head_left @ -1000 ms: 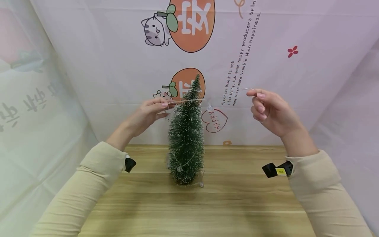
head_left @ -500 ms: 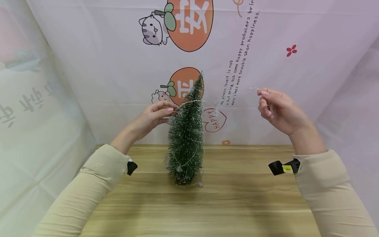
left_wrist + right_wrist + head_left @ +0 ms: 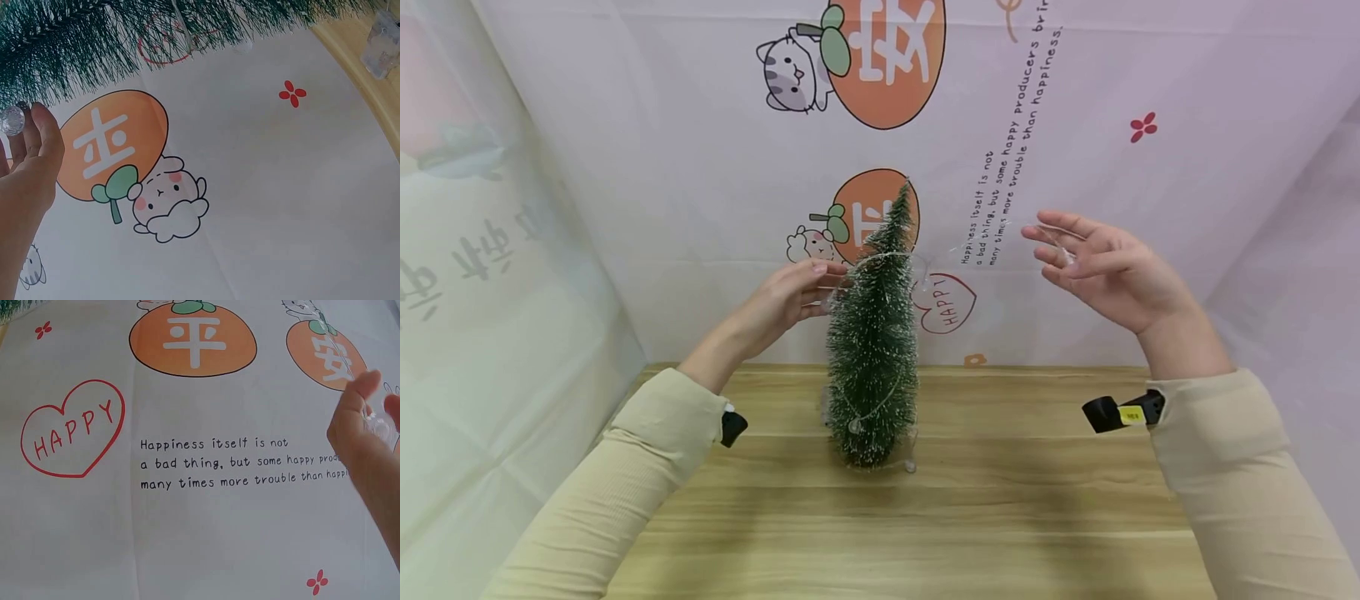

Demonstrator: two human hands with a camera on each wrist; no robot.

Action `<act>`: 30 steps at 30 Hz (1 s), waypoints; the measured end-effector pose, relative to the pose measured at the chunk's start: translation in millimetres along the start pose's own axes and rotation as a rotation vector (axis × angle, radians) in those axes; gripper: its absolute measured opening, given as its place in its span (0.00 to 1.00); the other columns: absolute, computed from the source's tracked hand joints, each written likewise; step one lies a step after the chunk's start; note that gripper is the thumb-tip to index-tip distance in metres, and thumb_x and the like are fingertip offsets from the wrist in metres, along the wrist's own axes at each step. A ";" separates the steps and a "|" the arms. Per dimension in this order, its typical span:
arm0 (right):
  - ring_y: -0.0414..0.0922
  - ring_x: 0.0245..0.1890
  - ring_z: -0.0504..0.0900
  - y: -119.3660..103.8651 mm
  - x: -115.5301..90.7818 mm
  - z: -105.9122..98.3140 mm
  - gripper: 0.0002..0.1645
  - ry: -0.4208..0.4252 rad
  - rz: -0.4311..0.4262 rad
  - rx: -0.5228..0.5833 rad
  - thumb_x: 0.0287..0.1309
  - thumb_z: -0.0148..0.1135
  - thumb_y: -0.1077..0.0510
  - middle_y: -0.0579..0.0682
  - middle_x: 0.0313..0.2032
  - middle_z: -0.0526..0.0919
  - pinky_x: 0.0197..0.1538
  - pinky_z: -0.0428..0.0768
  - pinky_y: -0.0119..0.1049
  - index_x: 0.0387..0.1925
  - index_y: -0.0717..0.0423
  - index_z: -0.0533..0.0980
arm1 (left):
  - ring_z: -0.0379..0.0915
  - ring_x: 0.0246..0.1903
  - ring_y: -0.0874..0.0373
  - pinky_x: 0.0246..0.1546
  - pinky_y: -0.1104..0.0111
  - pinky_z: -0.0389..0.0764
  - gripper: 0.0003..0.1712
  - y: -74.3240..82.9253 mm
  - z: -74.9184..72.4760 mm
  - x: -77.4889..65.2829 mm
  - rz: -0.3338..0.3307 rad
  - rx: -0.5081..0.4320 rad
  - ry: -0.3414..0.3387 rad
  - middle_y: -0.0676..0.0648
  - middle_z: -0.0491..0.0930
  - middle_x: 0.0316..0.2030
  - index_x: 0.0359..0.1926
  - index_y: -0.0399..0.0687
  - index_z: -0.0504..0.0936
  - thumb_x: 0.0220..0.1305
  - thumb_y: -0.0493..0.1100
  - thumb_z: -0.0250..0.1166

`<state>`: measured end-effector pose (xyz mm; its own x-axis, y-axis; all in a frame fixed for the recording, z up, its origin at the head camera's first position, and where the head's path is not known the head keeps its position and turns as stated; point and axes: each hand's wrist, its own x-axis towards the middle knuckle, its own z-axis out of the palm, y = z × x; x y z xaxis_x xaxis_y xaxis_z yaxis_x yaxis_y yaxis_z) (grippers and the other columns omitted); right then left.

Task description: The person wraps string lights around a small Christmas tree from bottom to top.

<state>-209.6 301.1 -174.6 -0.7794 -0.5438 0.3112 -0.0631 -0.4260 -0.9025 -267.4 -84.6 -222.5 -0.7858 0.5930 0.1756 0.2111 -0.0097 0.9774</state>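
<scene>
A green bottle-brush Christmas tree [image 3: 872,358] with frosted tips stands upright on the table. A clear string of lights [image 3: 887,255] crosses its upper part, and a lower loop hangs across its front. My left hand [image 3: 782,300] reaches to the tree's left side, fingers extended and touching the branches near the string. A clear faceted bulb [image 3: 12,120] shows by those fingertips in the left wrist view. Off to the tree's right, my right hand [image 3: 1112,271] holds the string's free stretch, with a clear bulb [image 3: 378,427] between thumb and fingers. Thin wire is hard to see against the cloth.
The wooden table [image 3: 1000,500] meets a white printed cloth [image 3: 1060,325] behind the tree, and cloth also hangs at both sides. A clear box [image 3: 381,47] sits near the tree's base. One bulb [image 3: 911,465] lies by the base at right.
My right hand moved outward from the tree, and its fingers loosened from a tight fingertip pinch to a wider spread. My left fingers let go of their pinch and now lie against the branches.
</scene>
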 end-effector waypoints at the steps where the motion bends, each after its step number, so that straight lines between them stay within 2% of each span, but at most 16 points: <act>1: 0.46 0.52 0.76 -0.4 1.2 0.5 0.31 -0.025 0.007 -0.003 0.62 0.31 0.78 0.55 0.60 0.71 0.57 0.77 0.32 0.63 0.61 0.63 | 0.70 0.52 0.63 0.54 0.71 0.73 0.26 -0.5 -0.3 -0.1 -0.003 -0.001 0.004 0.51 0.71 0.54 0.65 0.32 0.60 0.74 0.45 0.39; 4: 0.47 0.58 0.76 -1.0 4.8 4.2 0.29 -0.055 0.023 0.019 0.65 0.34 0.77 0.57 0.61 0.71 0.62 0.75 0.33 0.65 0.62 0.60 | 0.70 0.52 0.63 0.56 0.70 0.72 0.26 -2.2 -1.5 -0.2 -0.005 -0.001 0.006 0.51 0.71 0.54 0.65 0.32 0.59 0.73 0.44 0.40; 8: 0.49 0.61 0.76 -0.7 8.4 10.3 0.24 -0.017 0.035 0.082 0.68 0.36 0.75 0.61 0.60 0.73 0.64 0.74 0.34 0.62 0.64 0.61 | 0.71 0.49 0.64 0.54 0.71 0.73 0.25 -3.7 -2.1 -1.2 0.000 -0.001 0.002 0.54 0.73 0.51 0.65 0.32 0.61 0.72 0.42 0.43; 11: 0.50 0.59 0.78 -1.6 10.0 13.1 0.18 0.004 0.042 0.138 0.70 0.36 0.72 0.64 0.58 0.76 0.61 0.75 0.33 0.57 0.68 0.65 | 0.72 0.48 0.65 0.51 0.72 0.74 0.24 -3.4 -1.9 -1.3 0.004 -0.006 0.002 0.57 0.74 0.48 0.64 0.33 0.62 0.72 0.41 0.43; 15: 0.48 0.57 0.80 -3.6 13.2 14.3 0.20 0.007 0.059 0.209 0.71 0.35 0.68 0.66 0.55 0.79 0.58 0.77 0.30 0.50 0.74 0.73 | 0.73 0.47 0.67 0.49 0.74 0.75 0.24 -3.0 -2.3 -1.6 0.006 -0.015 0.004 0.59 0.75 0.47 0.63 0.33 0.63 0.73 0.42 0.42; 18: 0.48 0.57 0.80 -4.9 15.1 12.9 0.21 0.032 0.086 0.239 0.71 0.35 0.70 0.65 0.54 0.79 0.57 0.78 0.30 0.51 0.73 0.75 | 0.73 0.45 0.67 0.49 0.74 0.75 0.24 -3.3 -2.3 -1.8 0.010 -0.017 0.004 0.59 0.76 0.46 0.64 0.32 0.63 0.73 0.42 0.42; 22: 0.50 0.58 0.79 -4.9 14.4 9.1 0.22 0.063 0.112 0.237 0.67 0.35 0.76 0.64 0.56 0.78 0.59 0.78 0.32 0.56 0.71 0.70 | 0.73 0.44 0.67 0.49 0.74 0.75 0.24 -4.4 -1.9 -1.7 0.010 -0.014 0.006 0.59 0.75 0.46 0.64 0.32 0.63 0.72 0.41 0.43; 24: 0.50 0.59 0.78 -3.9 13.0 7.9 0.23 0.088 0.115 0.188 0.67 0.35 0.76 0.62 0.61 0.73 0.60 0.76 0.32 0.61 0.70 0.64 | 0.71 0.45 0.66 0.50 0.73 0.74 0.23 -5.3 -1.9 -1.6 0.008 -0.010 0.010 0.58 0.74 0.48 0.63 0.33 0.63 0.71 0.40 0.44; 27: 0.47 0.59 0.78 -2.6 11.5 6.4 0.30 0.146 0.131 0.070 0.68 0.39 0.73 0.60 0.73 0.47 0.62 0.75 0.29 0.70 0.65 0.49 | 0.69 0.49 0.64 0.54 0.71 0.73 0.24 -6.7 -1.7 -2.0 0.008 0.007 0.014 0.54 0.71 0.52 0.63 0.34 0.63 0.68 0.37 0.46; 29: 0.44 0.56 0.80 -1.9 11.6 5.7 0.27 0.212 0.145 0.005 0.69 0.42 0.70 0.55 0.74 0.32 0.60 0.75 0.26 0.67 0.65 0.50 | 0.68 0.51 0.63 0.57 0.68 0.72 0.26 -7.4 -1.7 -2.7 0.012 0.025 0.013 0.51 0.70 0.54 0.64 0.33 0.62 0.66 0.36 0.48; 30: 0.43 0.55 0.81 -1.7 11.8 5.0 0.26 0.238 0.154 0.007 0.69 0.43 0.69 0.53 0.74 0.27 0.59 0.75 0.25 0.65 0.67 0.53 | 0.68 0.52 0.63 0.58 0.67 0.71 0.27 -7.7 -1.7 -3.2 0.014 0.036 0.011 0.50 0.70 0.56 0.64 0.33 0.61 0.65 0.35 0.50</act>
<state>-215.5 291.8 -167.8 -0.9040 -0.4177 0.0910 0.0711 -0.3567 -0.9315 -267.5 -87.9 -230.5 -0.7892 0.5839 0.1903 0.2421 0.0111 0.9702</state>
